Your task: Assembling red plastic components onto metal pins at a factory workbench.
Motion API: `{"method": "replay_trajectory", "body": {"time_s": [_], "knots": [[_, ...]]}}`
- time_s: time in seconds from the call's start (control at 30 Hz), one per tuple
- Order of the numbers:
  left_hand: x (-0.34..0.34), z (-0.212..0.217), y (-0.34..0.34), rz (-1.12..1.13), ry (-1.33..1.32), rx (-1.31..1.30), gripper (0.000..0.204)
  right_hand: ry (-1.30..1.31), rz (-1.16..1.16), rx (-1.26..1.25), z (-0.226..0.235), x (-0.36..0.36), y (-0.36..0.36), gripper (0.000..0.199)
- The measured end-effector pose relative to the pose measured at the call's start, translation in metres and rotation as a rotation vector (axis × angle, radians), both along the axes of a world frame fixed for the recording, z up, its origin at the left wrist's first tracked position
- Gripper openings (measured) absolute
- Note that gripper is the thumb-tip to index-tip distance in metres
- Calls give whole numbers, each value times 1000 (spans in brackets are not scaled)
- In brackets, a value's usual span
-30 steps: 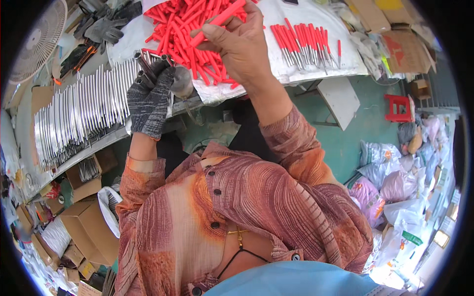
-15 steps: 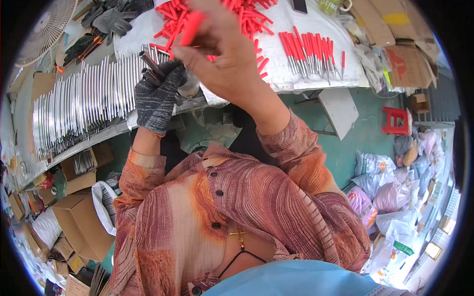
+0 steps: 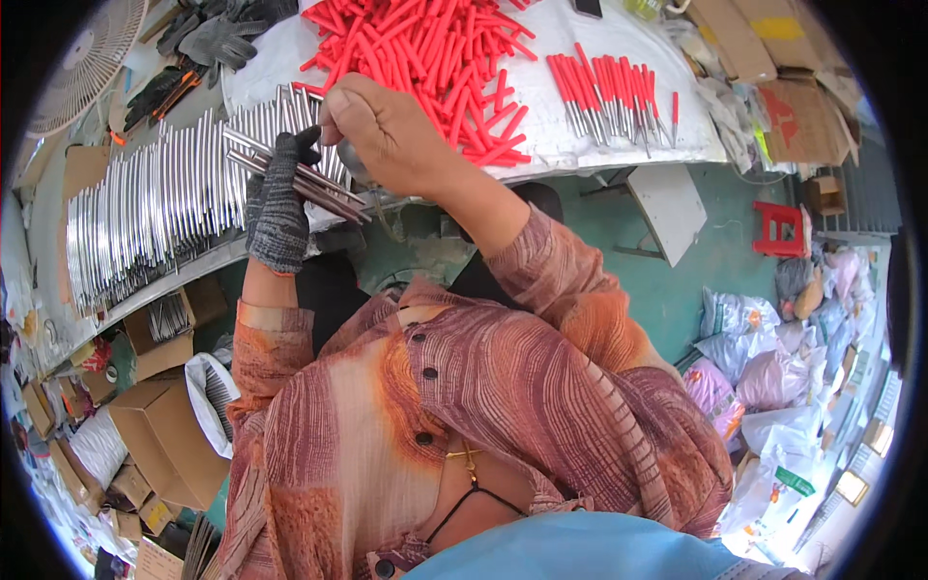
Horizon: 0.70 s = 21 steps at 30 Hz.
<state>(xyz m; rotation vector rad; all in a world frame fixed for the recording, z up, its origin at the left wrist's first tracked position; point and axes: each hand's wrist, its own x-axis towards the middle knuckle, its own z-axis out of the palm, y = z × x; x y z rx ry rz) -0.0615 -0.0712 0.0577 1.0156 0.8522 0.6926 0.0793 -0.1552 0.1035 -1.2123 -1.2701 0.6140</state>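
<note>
My left hand, in a grey knit glove, is closed around several thin metal tubes that lie slantwise across it. Bare and curled, my right hand is just right of the left hand's fingertips, with its fingers pressed together. Whatever it holds is hidden. Beyond it spreads a heap of red sleeves on white sheeting. Left of my gloved hand lies a long row of bare metal tubes. Farther right, a group of metal tubes with red sleeves lies side by side.
A fan and grey gloves are at the far left. Cardboard boxes stand below the table on the left. A red stool and filled plastic bags are on the floor at right.
My right hand has come down from above the heap toward the left hand; the red sleeve it held no longer shows. My left hand has moved slightly left, turning the tubes slantwise.
</note>
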Motion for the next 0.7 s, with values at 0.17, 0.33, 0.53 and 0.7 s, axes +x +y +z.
{"method": "replay_trajectory", "body": {"time_s": [0.17, 0.33, 0.53, 0.7], "knots": [[-1, -13, 10, -8, -70, -80, 36, -54, -296, 293, -18, 26, 17, 25], [-2, 0, 6, 99, -84, -98, 32, -417, -1101, -238, -16, 162, -27, 44], [11, 5, 5, 127, -24, 3, 32, -1194, -1099, -549, -144, 250, -92, 49], [10, 3, 8, 202, 29, 174, 28, -607, -723, -879, -130, 197, -42, 56]]}}
